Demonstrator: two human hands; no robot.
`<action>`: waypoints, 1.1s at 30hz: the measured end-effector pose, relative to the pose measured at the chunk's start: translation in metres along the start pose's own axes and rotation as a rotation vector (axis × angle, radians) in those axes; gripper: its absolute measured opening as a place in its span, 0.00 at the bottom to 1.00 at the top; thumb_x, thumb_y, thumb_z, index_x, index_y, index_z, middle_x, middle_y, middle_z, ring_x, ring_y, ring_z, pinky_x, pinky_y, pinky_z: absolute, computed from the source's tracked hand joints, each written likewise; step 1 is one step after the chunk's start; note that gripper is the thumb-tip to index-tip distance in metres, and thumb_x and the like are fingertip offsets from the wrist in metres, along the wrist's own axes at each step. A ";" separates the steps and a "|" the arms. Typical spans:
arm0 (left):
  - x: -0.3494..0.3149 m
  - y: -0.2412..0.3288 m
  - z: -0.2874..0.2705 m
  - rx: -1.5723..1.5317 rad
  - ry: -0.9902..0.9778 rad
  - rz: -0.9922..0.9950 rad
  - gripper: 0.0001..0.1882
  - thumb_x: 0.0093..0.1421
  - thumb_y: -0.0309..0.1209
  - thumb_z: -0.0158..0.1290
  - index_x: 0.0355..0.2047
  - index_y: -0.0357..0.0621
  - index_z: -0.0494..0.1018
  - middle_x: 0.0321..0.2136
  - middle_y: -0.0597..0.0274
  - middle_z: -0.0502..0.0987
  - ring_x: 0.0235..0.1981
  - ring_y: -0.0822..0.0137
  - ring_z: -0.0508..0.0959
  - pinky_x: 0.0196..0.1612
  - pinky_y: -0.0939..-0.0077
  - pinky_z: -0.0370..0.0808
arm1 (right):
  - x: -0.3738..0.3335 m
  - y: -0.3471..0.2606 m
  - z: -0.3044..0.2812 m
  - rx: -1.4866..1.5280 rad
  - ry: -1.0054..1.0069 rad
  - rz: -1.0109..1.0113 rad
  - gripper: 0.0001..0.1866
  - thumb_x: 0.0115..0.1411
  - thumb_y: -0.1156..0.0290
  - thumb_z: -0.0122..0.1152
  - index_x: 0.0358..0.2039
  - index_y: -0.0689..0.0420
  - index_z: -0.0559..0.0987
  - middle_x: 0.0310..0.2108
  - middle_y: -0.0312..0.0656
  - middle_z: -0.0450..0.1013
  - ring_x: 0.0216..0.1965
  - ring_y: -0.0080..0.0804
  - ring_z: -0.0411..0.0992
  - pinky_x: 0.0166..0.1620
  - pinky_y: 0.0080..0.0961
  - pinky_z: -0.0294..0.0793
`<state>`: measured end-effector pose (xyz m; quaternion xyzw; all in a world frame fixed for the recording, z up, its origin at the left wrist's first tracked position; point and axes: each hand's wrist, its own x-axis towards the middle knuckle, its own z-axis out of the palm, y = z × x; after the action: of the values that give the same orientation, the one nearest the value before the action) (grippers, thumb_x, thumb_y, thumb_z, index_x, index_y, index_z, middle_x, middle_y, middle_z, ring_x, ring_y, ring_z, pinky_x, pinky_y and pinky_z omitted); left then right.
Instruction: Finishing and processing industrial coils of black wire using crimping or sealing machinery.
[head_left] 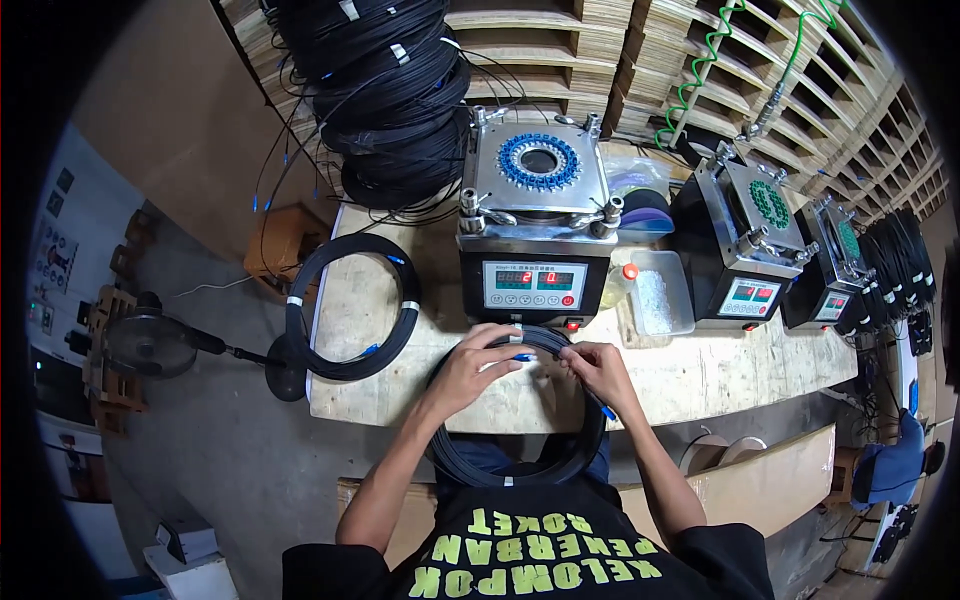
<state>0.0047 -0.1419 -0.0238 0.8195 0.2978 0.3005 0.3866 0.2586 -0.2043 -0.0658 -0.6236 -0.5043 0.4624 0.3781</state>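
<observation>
A coil of black cable (592,437) rests partly on the table's front edge and partly over my lap, with white ties around it. My left hand (474,368) lies over the coil's upper left part; its thumb and fingertips close on a blue cable connector (524,357). At the coil's upper right, my right hand (600,372) pinches black cable between thumb and fingers. Another blue connector (608,412) hangs beside my right wrist. A second black coil (298,330) with blue connectors lies at the left of the table (690,385).
A machine (535,285) with a ring of blue connectors stands just beyond my hands. Two similar machines (745,240) with green connectors stand right. Between them are a clear tray (655,300) and a red-capped bottle (622,283). Stacked black coils (385,110) rise behind; a fan (150,335) stands left.
</observation>
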 end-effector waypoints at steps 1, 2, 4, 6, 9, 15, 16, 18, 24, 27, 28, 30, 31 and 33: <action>-0.007 -0.001 -0.010 0.006 -0.003 -0.001 0.15 0.60 0.32 0.61 0.48 0.50 0.83 0.52 0.53 0.75 0.55 0.55 0.72 0.59 0.63 0.69 | 0.000 0.006 -0.002 0.092 -0.044 0.002 0.11 0.67 0.71 0.59 0.42 0.66 0.82 0.22 0.40 0.76 0.23 0.21 0.72 0.30 0.22 0.72; -0.013 -0.004 -0.019 0.114 -0.009 -0.024 0.15 0.60 0.32 0.61 0.48 0.51 0.83 0.49 0.55 0.73 0.51 0.56 0.72 0.58 0.64 0.70 | -0.002 0.005 -0.007 0.095 -0.035 0.004 0.11 0.67 0.71 0.59 0.42 0.66 0.82 0.22 0.40 0.76 0.23 0.21 0.72 0.30 0.22 0.72; -0.025 -0.003 -0.038 0.189 -0.048 -0.135 0.14 0.60 0.32 0.61 0.48 0.53 0.84 0.41 0.60 0.68 0.44 0.60 0.72 0.53 0.69 0.70 | -0.005 -0.001 -0.019 0.172 -0.119 0.040 0.10 0.68 0.72 0.58 0.44 0.65 0.80 0.23 0.41 0.76 0.24 0.22 0.72 0.30 0.23 0.73; -0.040 -0.008 -0.059 0.030 -0.169 -0.369 0.14 0.61 0.29 0.59 0.48 0.51 0.83 0.40 0.60 0.68 0.45 0.63 0.73 0.51 0.71 0.71 | -0.009 -0.015 -0.028 0.069 -0.161 0.064 0.10 0.68 0.72 0.58 0.44 0.64 0.79 0.24 0.41 0.76 0.24 0.22 0.73 0.30 0.23 0.74; -0.053 -0.013 -0.083 0.018 -0.242 -0.393 0.15 0.61 0.24 0.56 0.47 0.47 0.83 0.43 0.59 0.73 0.47 0.62 0.75 0.52 0.71 0.72 | -0.008 -0.022 -0.044 -0.178 -0.212 0.107 0.09 0.67 0.74 0.57 0.45 0.61 0.79 0.26 0.45 0.78 0.25 0.33 0.78 0.32 0.30 0.76; -0.065 -0.035 -0.101 0.150 -0.272 -0.449 0.15 0.59 0.17 0.46 0.40 0.36 0.82 0.44 0.52 0.79 0.47 0.54 0.79 0.54 0.68 0.73 | -0.002 0.006 -0.041 -0.611 -0.019 -0.190 0.16 0.60 0.83 0.51 0.47 0.59 0.78 0.32 0.53 0.79 0.36 0.53 0.78 0.41 0.44 0.77; -0.059 -0.031 -0.098 0.170 -0.223 -0.457 0.14 0.60 0.18 0.47 0.39 0.36 0.81 0.43 0.51 0.79 0.47 0.53 0.79 0.53 0.67 0.73 | 0.000 0.006 -0.038 -0.550 -0.031 -0.141 0.16 0.57 0.84 0.50 0.45 0.60 0.78 0.34 0.54 0.79 0.37 0.54 0.78 0.42 0.44 0.76; -0.048 -0.027 -0.085 0.183 -0.137 -0.450 0.11 0.63 0.23 0.49 0.41 0.36 0.79 0.41 0.47 0.80 0.46 0.49 0.78 0.53 0.63 0.73 | 0.002 0.014 -0.035 -0.491 -0.039 -0.113 0.16 0.57 0.85 0.50 0.45 0.60 0.78 0.34 0.54 0.79 0.37 0.54 0.77 0.42 0.44 0.75; -0.017 -0.046 -0.042 0.270 -0.122 -0.443 0.20 0.66 0.41 0.54 0.51 0.39 0.74 0.44 0.43 0.79 0.51 0.44 0.75 0.55 0.56 0.71 | 0.005 0.030 -0.026 -0.441 0.125 -0.155 0.12 0.62 0.72 0.59 0.44 0.61 0.79 0.33 0.53 0.75 0.36 0.53 0.76 0.42 0.43 0.74; -0.008 -0.056 -0.034 0.247 -0.142 -0.541 0.29 0.60 0.51 0.60 0.51 0.40 0.74 0.48 0.45 0.78 0.53 0.46 0.74 0.56 0.57 0.71 | 0.003 0.007 -0.019 -0.434 0.022 0.015 0.20 0.60 0.58 0.65 0.46 0.60 0.80 0.35 0.53 0.74 0.36 0.48 0.77 0.41 0.40 0.74; -0.007 -0.060 -0.032 0.317 -0.197 -0.520 0.30 0.58 0.52 0.62 0.50 0.40 0.74 0.47 0.46 0.78 0.55 0.47 0.73 0.56 0.58 0.71 | 0.003 0.006 -0.017 -0.473 -0.022 0.117 0.28 0.57 0.48 0.67 0.47 0.59 0.81 0.39 0.53 0.73 0.42 0.46 0.75 0.44 0.40 0.73; -0.007 -0.069 -0.030 0.377 -0.234 -0.500 0.33 0.51 0.51 0.67 0.49 0.41 0.74 0.47 0.49 0.78 0.56 0.50 0.70 0.56 0.57 0.69 | -0.002 0.007 -0.006 -0.667 0.008 0.013 0.28 0.56 0.49 0.68 0.48 0.59 0.80 0.41 0.54 0.73 0.45 0.48 0.74 0.45 0.42 0.73; -0.006 -0.068 -0.028 0.376 -0.237 -0.498 0.33 0.51 0.51 0.67 0.49 0.41 0.74 0.47 0.49 0.78 0.56 0.50 0.70 0.56 0.57 0.69 | -0.005 0.010 -0.002 -0.861 0.043 -0.085 0.29 0.55 0.49 0.69 0.48 0.59 0.80 0.43 0.54 0.72 0.48 0.50 0.72 0.47 0.45 0.72; -0.007 -0.061 -0.020 0.533 -0.207 -0.337 0.33 0.48 0.45 0.69 0.50 0.41 0.73 0.46 0.49 0.77 0.54 0.49 0.71 0.56 0.57 0.68 | -0.007 0.027 0.012 -0.881 0.111 -0.084 0.27 0.52 0.55 0.72 0.47 0.59 0.78 0.44 0.53 0.69 0.50 0.51 0.68 0.47 0.46 0.68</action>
<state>-0.0299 -0.1063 -0.0647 0.8573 0.4562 0.0589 0.2312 0.2544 -0.2165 -0.0936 -0.7281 -0.6570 0.1536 0.1212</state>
